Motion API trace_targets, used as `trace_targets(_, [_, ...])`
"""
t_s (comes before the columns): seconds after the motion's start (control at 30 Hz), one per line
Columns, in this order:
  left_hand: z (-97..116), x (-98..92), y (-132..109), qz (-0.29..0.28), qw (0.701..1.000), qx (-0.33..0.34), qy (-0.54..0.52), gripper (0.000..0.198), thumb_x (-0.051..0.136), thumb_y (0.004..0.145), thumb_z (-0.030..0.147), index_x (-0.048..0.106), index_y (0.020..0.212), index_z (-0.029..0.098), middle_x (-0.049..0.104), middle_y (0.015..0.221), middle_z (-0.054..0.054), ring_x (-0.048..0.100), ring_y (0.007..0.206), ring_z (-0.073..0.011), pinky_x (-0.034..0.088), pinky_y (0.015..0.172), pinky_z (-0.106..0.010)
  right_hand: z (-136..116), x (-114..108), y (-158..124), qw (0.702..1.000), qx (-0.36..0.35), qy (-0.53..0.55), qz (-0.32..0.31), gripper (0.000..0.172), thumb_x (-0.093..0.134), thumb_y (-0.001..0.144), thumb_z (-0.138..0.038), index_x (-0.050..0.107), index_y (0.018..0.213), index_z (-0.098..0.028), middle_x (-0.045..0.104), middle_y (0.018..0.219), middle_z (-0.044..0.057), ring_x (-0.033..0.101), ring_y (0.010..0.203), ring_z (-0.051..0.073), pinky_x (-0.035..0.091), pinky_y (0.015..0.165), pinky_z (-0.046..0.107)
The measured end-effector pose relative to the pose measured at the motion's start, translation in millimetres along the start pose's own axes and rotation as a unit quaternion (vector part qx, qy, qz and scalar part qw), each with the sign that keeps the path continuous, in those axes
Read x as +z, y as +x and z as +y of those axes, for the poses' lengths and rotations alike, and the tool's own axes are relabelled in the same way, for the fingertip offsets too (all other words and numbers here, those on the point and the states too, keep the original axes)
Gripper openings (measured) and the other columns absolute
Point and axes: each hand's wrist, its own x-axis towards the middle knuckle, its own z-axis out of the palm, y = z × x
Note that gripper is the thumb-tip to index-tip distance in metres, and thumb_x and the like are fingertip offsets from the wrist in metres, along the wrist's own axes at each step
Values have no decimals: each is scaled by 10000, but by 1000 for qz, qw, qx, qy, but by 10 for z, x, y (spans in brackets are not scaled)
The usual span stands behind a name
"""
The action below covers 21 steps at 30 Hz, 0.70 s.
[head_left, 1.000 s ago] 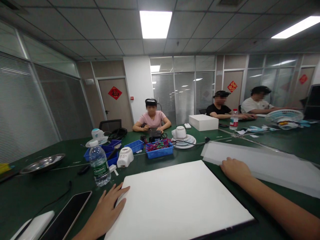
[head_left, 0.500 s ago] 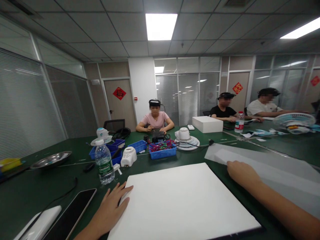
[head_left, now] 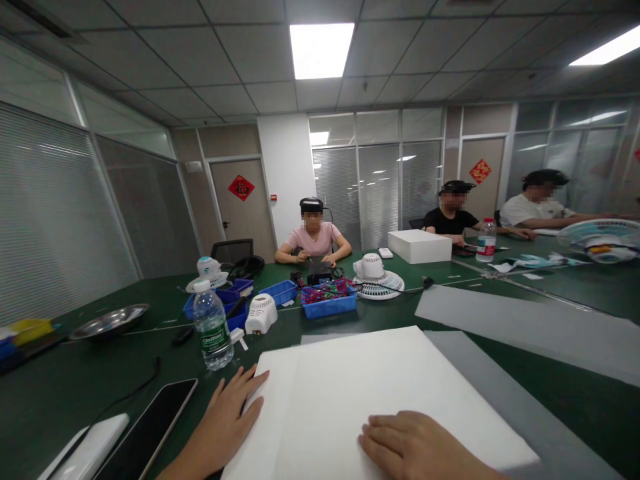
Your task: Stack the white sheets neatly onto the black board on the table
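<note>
A broad white slab (head_left: 320, 387), which looks like a stack of sheets or a box, lies on the table in front of me. My left hand (head_left: 233, 413) rests at its left edge, fingers spread and the tips over the border. Flat on the slab's near right part lies my right hand (head_left: 410, 443), its fingers stretched out, gripping nothing. A greyish translucent sheet (head_left: 495, 373) shows from beneath the slab along its right side. Farther right, a second translucent sheet (head_left: 515, 327) is spread on the table.
Left of the slab are a water bottle (head_left: 213, 327), a dark phone (head_left: 150, 427) and a white device (head_left: 90, 447). Beyond it stand a white fan part (head_left: 261, 313), a blue tray of wires (head_left: 330, 307) and a white box (head_left: 420, 247). Several people sit around the green table.
My right hand has let go of the translucent sheet at the right and moved left onto the slab. That sheet now lies flat, and another shows beside the slab. My left hand stays put.
</note>
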Motion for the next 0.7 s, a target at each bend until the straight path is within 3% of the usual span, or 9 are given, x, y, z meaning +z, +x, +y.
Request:
trace_targets(0.1, [8,9,11,0,1000,0,-11,530,354,965,505,505,1435,311,404,1568,-30,263,1484,-299,159,1197,-606,42,-149,29,998,-70,10,0,359,408,1028,-310,532,1342,-187,671,1262,25,631,1148,179,483,945,283])
trace_targets(0.17, [19,7,15,1,1000,-2,-23,547,340,964,546,513,1428,311,406,1565,-35,265,1482,-307,159,1194,-615,161,-285,8,1000,-26,-6,-8,402,437,1011,-367,546,1346,-175,651,1292,54,624,1161,211,463,993,326])
trace_targets(0.3, [18,17,25,1,1000,-3,-30,624,380,931,624,486,1449,292,392,1571,-51,254,1484,-319,151,1196,-614,526,-369,-140,987,135,-71,-42,339,434,979,-369,704,1045,-175,735,916,100,686,836,242,482,805,378])
trace_targets(0.43, [-9,51,37,11,1000,4,-23,670,450,899,633,451,1470,283,397,1567,-61,272,1476,-334,174,1190,-618,725,-308,-232,975,180,-79,-106,393,418,980,-365,680,758,-174,661,702,67,622,664,194,397,645,306])
trace_targets(0.6, [4,55,45,10,1000,5,-7,611,466,897,604,488,1442,328,399,1567,-45,282,1473,-329,185,1186,-616,555,-315,-151,979,164,-47,-109,406,421,978,-407,665,753,-173,668,720,60,614,685,170,386,642,279])
trace_targets(0.7, [18,51,52,4,1000,3,-4,534,411,934,556,524,1412,345,401,1565,-35,273,1477,-311,174,1187,-616,664,-305,-205,981,163,-3,-103,382,399,992,-421,711,977,-202,715,860,63,651,789,172,446,730,276])
